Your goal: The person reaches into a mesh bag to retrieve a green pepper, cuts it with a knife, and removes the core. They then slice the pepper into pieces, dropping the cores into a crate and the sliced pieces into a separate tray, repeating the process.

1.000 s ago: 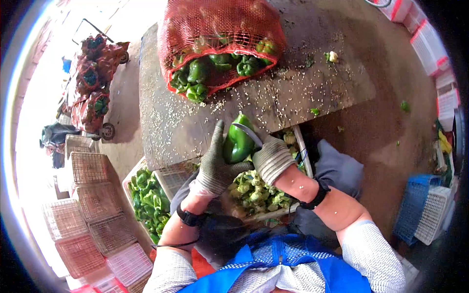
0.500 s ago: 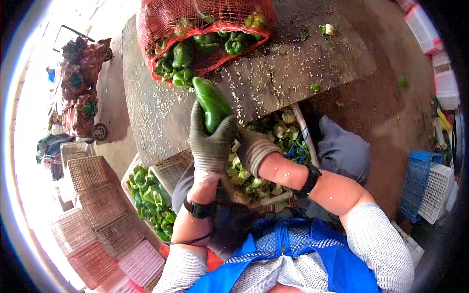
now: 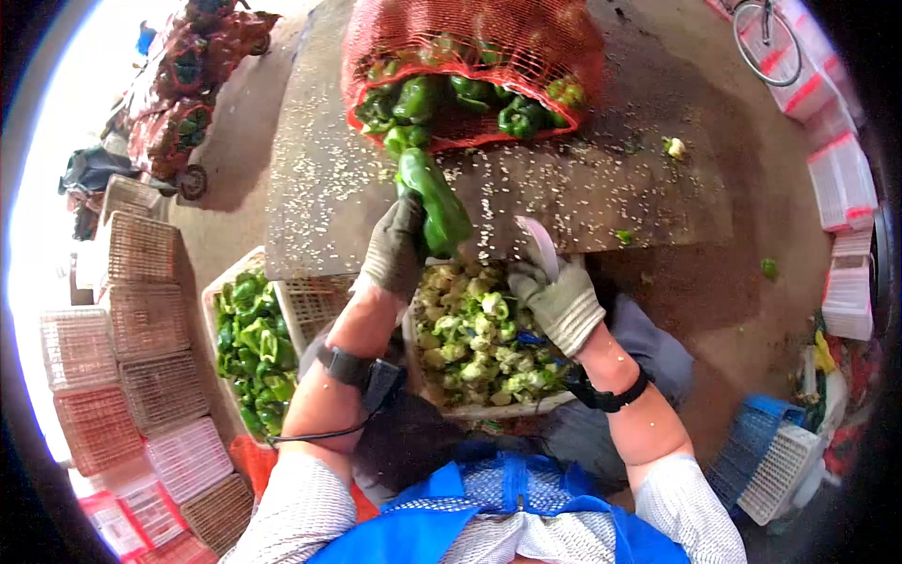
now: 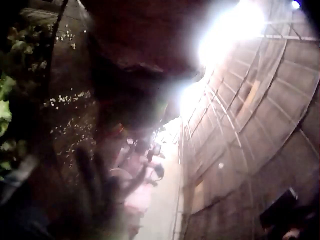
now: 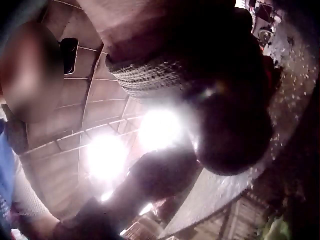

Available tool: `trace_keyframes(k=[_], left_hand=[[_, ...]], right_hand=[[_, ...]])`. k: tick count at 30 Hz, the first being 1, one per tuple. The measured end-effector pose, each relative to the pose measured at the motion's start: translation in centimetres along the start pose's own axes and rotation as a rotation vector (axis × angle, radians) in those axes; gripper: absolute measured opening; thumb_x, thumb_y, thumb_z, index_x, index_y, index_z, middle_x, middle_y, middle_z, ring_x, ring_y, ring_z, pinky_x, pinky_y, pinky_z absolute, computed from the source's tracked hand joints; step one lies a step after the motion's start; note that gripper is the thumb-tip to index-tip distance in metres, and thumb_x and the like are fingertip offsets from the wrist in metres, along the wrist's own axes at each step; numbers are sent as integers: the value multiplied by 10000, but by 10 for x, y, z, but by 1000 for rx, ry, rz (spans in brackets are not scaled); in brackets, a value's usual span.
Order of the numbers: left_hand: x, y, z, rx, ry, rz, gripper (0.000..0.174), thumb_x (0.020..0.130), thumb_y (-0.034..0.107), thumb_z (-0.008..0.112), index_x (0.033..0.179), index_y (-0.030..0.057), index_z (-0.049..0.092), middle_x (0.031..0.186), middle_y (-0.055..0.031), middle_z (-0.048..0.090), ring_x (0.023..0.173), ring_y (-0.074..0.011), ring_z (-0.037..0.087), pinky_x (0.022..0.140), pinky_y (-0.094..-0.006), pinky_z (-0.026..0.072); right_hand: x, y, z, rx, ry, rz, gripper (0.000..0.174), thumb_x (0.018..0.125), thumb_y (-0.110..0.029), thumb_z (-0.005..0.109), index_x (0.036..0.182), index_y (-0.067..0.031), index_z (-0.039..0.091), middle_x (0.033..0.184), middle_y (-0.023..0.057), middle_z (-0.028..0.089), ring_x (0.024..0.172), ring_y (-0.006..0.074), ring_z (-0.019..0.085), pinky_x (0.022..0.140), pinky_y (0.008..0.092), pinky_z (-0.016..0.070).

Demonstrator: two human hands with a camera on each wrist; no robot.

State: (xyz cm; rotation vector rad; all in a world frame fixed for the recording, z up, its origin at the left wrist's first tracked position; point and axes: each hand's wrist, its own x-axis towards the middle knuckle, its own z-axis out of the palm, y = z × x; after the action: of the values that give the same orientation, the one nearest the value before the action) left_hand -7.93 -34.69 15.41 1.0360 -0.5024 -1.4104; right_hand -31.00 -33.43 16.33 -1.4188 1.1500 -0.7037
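Observation:
My gloved left hand [image 3: 398,246] grips a large green bell pepper [image 3: 442,211] over the front of the board, its tip pointing towards the mesh bag. To the right, my gloved right hand [image 3: 562,303] holds a knife [image 3: 539,242] with its curved blade upward, apart from the pepper. Below both hands stands a crate [image 3: 489,411] heaped with pale green pepper cores [image 3: 484,348]. In the right wrist view the right hand [image 5: 230,115] is a dark shape, and the knife is hidden. The left wrist view is dark and blurred.
Ahead, a red mesh bag [image 3: 470,38] of green peppers lies mouth-first on the board [image 3: 648,202], which is strewn with pale seeds. A crate [image 3: 209,287] of green peppers stands at left, near stacked crates [image 3: 150,348]. A loaded cart [image 3: 178,103] is farther back.
The knife was against the pepper, then out of sight between the close hands. Now the right hand has drawn away rightward with the knife, uncovering the cores; the left hand still holds the pepper.

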Motion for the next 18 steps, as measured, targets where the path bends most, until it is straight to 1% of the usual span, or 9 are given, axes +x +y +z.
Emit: trace_keyframes(k=[2, 4, 5, 6, 8, 12, 13, 17, 18], left_hand=[[-8, -10, 2, 424, -28, -1, 508, 982, 459, 555, 1225, 12, 561, 991, -45, 647, 894, -110, 582, 748, -276, 496], [-19, -21, 21, 641, -86, 180, 525, 974, 463, 564, 1231, 6, 551, 981, -66, 653, 881, -120, 589, 760, -280, 498], [-32, -8, 38, 731, -120, 130, 521, 968, 452, 575, 1235, 5, 548, 998, -95, 666, 881, -142, 605, 770, -301, 503], [-32, -18, 40, 682, -189, 245, 526, 958, 452, 590, 1240, 9, 552, 1047, -109, 663, 924, -158, 611, 793, -307, 496], [-36, -14, 41, 957, -270, 324, 526, 948, 438, 613, 1250, 12, 553, 1092, -115, 649, 989, -158, 603, 844, -299, 484], [-51, -10, 53, 684, -269, 73, 500, 924, 339, 684, 1259, -7, 549, 1095, -73, 639, 1012, -146, 582, 895, -293, 478], [-53, -10, 55, 569, -231, 54, 491, 919, 315, 697, 1256, -13, 553, 1076, -41, 638, 976, -135, 583, 866, -287, 492], [-38, -11, 46, 443, -94, 23, 412, 964, 326, 631, 1239, 22, 585, 1038, -21, 645, 896, -109, 588, 785, -255, 503], [-31, -13, 42, 269, -114, -17, 464, 980, 393, 584, 1283, 43, 561, 1062, -38, 647, 920, -132, 610, 817, -292, 517]], right_hand=[[-1, -20, -5, 143, 53, -105, 620, 847, -190, 727, 1395, -54, 469, 1238, 189, 632, 1093, 255, 638, 934, 377, 497], [2, -37, -9, 96, -20, -183, 694, 835, -202, 739, 1435, -70, 417, 1228, 206, 625, 1121, 280, 622, 955, 381, 485], [13, -12, -6, -266, 90, -456, 740, 829, -195, 737, 1462, -84, 371, 1224, 220, 620, 1148, 283, 607, 975, 380, 475], [3, -40, -10, -136, -16, -254, 751, 812, -173, 738, 1462, -91, 369, 1217, 207, 625, 1135, 291, 615, 976, 383, 478], [4, -32, -9, -128, -3, -256, 778, 795, -305, 770, 1440, -92, 391, 1231, 135, 627, 1162, 296, 593, 1010, 385, 432], [-1, -24, -12, -9, -29, -129, 638, 751, -286, 755, 1311, -72, 538, 1174, 165, 647, 1120, 281, 610, 983, 384, 457], [1, -26, -13, -157, 25, -231, 569, 737, -273, 750, 1238, -56, 588, 1168, 187, 645, 1078, 264, 628, 944, 377, 483], [17, -62, -22, -278, -183, 257, 577, 732, -256, 740, 1242, -37, 581, 1162, 174, 650, 1050, 255, 639, 912, 373, 503], [17, -54, -20, -172, -133, 162, 597, 732, -256, 739, 1260, -35, 569, 1161, 166, 651, 1052, 250, 636, 916, 369, 501]])
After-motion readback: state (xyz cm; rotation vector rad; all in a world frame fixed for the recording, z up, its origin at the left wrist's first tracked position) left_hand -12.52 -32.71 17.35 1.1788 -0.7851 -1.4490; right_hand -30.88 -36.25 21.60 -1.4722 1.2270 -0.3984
